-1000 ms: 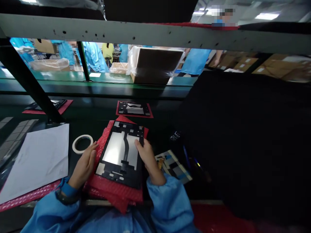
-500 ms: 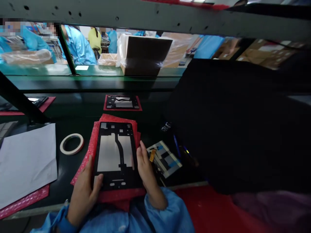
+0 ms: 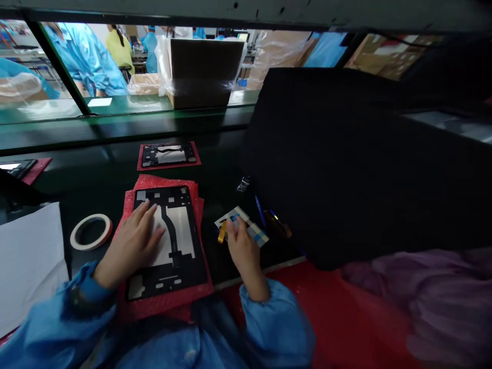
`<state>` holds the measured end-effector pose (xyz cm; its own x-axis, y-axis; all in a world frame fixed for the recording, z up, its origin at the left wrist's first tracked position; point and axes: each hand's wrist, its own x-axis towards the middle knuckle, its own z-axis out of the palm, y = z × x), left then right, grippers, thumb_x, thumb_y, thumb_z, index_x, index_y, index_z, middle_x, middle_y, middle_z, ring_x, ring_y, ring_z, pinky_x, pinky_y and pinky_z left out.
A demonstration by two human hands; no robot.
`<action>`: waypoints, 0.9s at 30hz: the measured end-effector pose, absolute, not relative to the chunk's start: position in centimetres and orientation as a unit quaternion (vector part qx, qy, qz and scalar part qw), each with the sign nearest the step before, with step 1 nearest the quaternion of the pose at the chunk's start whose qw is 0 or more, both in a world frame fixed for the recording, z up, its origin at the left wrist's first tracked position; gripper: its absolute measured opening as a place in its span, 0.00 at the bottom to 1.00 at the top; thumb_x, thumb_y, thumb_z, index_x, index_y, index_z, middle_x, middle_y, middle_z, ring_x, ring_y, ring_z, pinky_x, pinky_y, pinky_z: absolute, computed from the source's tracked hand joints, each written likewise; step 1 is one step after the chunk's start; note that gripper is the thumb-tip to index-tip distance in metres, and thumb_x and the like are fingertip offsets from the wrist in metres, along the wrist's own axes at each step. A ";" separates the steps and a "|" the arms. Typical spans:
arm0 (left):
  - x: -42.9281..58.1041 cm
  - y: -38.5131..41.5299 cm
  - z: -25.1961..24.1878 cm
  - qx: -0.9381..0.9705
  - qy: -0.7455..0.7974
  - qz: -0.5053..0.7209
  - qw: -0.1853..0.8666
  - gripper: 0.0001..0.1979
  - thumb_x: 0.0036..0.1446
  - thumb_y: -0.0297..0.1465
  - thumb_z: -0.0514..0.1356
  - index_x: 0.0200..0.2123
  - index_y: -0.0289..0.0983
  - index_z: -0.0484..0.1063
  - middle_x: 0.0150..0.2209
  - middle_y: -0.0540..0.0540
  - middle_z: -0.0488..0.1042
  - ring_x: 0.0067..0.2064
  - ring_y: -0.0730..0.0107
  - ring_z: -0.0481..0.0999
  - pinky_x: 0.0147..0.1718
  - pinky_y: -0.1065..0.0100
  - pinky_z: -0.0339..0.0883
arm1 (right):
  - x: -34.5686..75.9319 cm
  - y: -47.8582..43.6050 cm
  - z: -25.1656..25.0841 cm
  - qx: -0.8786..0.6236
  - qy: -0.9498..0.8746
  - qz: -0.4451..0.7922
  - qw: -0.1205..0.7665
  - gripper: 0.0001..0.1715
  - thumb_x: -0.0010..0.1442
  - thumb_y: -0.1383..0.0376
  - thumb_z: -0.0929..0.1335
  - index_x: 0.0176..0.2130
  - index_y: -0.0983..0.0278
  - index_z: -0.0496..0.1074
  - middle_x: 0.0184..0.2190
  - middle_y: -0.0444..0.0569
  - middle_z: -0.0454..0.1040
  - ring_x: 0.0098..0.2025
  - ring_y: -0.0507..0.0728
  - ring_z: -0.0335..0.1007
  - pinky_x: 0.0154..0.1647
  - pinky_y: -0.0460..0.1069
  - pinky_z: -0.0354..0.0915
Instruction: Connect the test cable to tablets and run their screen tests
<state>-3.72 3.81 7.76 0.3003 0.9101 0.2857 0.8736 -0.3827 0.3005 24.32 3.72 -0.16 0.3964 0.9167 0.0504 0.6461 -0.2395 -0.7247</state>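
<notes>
Left hand point(image 3: 132, 243) was kinda spread over the left side of the black-framed panel point(image 3: 192, 266), which sat on some red bubble wrap point(image 3: 165, 180) near the front of the worktop point(image 3: 215, 179). Right hand point(image 3: 243, 251) was over at the taped card point(image 3: 257, 234) with the orange strip point(image 3: 222, 233), fingers bunched up, but honestly couldn't tell if it was pinching anything. Tape roll point(image 3: 92, 245) sat left of the wrap, second panel point(image 3: 171, 155) farther back.
</notes>
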 end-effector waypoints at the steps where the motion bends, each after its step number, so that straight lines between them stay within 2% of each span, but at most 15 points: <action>1: -2.6 4.6 7.7 0.804 0.570 0.168 0.024 0.32 0.63 0.43 0.54 0.64 0.29 0.60 0.65 0.26 0.60 0.65 0.39 0.62 0.57 0.39 0.62 | 24.0 4.1 -0.3 -0.770 -0.511 0.209 0.320 0.38 0.62 0.42 0.60 0.57 0.66 0.69 0.35 0.59 0.80 0.40 0.67 0.78 0.43 0.58 0.69; 3: -0.5 5.4 7.2 0.803 0.587 0.104 0.011 0.35 0.60 0.43 0.59 0.64 0.26 0.60 0.66 0.23 0.58 0.66 0.34 0.59 0.55 0.37 0.63 | 23.4 4.9 -0.5 -0.764 -0.503 0.244 0.322 0.40 0.59 0.43 0.64 0.58 0.68 0.68 0.33 0.59 0.80 0.41 0.68 0.78 0.42 0.58 0.69; 5: 1.1 5.4 6.8 0.808 0.585 0.072 0.012 0.34 0.60 0.42 0.60 0.62 0.25 0.62 0.65 0.22 0.59 0.66 0.33 0.59 0.54 0.39 0.64 | 22.9 5.3 -0.5 -0.720 -0.486 0.320 0.379 0.42 0.56 0.45 0.67 0.60 0.69 0.65 0.30 0.54 0.80 0.39 0.65 0.79 0.41 0.57 0.70; 7: 1.9 4.9 6.5 0.815 0.576 0.062 0.008 0.31 0.61 0.40 0.59 0.61 0.25 0.64 0.64 0.22 0.60 0.66 0.34 0.59 0.54 0.41 0.65 | 22.8 5.2 -0.1 -0.627 -0.436 0.452 0.460 0.42 0.55 0.47 0.69 0.60 0.67 0.64 0.32 0.51 0.81 0.38 0.62 0.79 0.41 0.55 0.71; 10: 2.1 4.3 6.4 0.822 0.567 0.054 -0.001 0.28 0.62 0.36 0.57 0.61 0.25 0.64 0.64 0.23 0.60 0.67 0.35 0.58 0.53 0.42 0.66 | 22.9 4.7 0.8 -0.470 -0.331 0.611 0.545 0.37 0.52 0.52 0.73 0.58 0.61 0.66 0.38 0.49 0.81 0.40 0.58 0.79 0.42 0.53 0.72; 12: 1.9 4.3 6.3 0.830 0.555 0.060 0.012 0.26 0.63 0.33 0.56 0.61 0.26 0.63 0.65 0.24 0.61 0.67 0.36 0.58 0.53 0.41 0.66 | 22.9 4.4 1.4 -0.425 -0.301 0.635 0.571 0.33 0.52 0.54 0.75 0.55 0.59 0.70 0.39 0.48 0.81 0.40 0.56 0.78 0.41 0.50 0.71; 15: 1.6 4.5 6.4 0.847 0.510 0.117 0.093 0.25 0.60 0.25 0.54 0.61 0.28 0.62 0.62 0.28 0.66 0.66 0.45 0.62 0.57 0.44 0.65 | 22.7 4.3 1.6 -0.414 -0.334 0.622 0.575 0.26 0.56 0.53 0.73 0.52 0.60 0.73 0.37 0.47 0.81 0.32 0.52 0.76 0.33 0.47 0.70; 19: 1.5 4.9 6.9 0.811 0.456 0.213 0.298 0.18 0.59 0.22 0.50 0.51 0.33 0.67 0.51 0.34 0.75 0.51 0.59 0.78 0.51 0.55 0.73 | 22.3 4.4 1.1 -0.432 -0.445 0.584 0.523 0.27 0.63 0.49 0.66 0.54 0.61 0.71 0.34 0.49 0.81 0.26 0.52 0.75 0.27 0.47 0.69; 21: 1.7 5.1 7.2 0.750 0.460 0.244 0.409 0.15 0.61 0.27 0.51 0.51 0.34 0.65 0.49 0.35 0.75 0.48 0.61 0.79 0.47 0.57 0.75 | 22.1 4.2 0.8 -0.459 -0.517 0.519 0.503 0.25 0.66 0.51 0.62 0.56 0.61 0.70 0.33 0.48 0.81 0.27 0.52 0.76 0.30 0.48 0.71; 24: 2.0 5.7 7.4 0.636 0.472 0.260 0.552 0.18 0.60 0.37 0.57 0.51 0.35 0.65 0.47 0.37 0.78 0.49 0.59 0.80 0.49 0.56 0.74 | 21.8 3.9 0.5 -0.499 -0.618 0.374 0.479 0.22 0.69 0.58 0.59 0.57 0.60 0.69 0.33 0.47 0.80 0.29 0.52 0.76 0.35 0.49 0.72; 27: 2.3 6.4 7.3 0.542 0.462 0.249 0.656 0.20 0.54 0.46 0.63 0.41 0.35 0.69 0.39 0.41 0.80 0.41 0.59 0.82 0.45 0.56 0.74 | 21.4 3.7 0.4 -0.504 -0.692 0.240 0.459 0.22 0.71 0.63 0.57 0.59 0.63 0.68 0.35 0.50 0.80 0.33 0.54 0.76 0.39 0.50 0.72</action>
<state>2.27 6.39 7.33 0.4486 0.8280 -0.3364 0.1748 0.2878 0.9416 21.44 3.67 0.36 -0.0722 0.9168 0.3928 0.4766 0.3777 -0.7939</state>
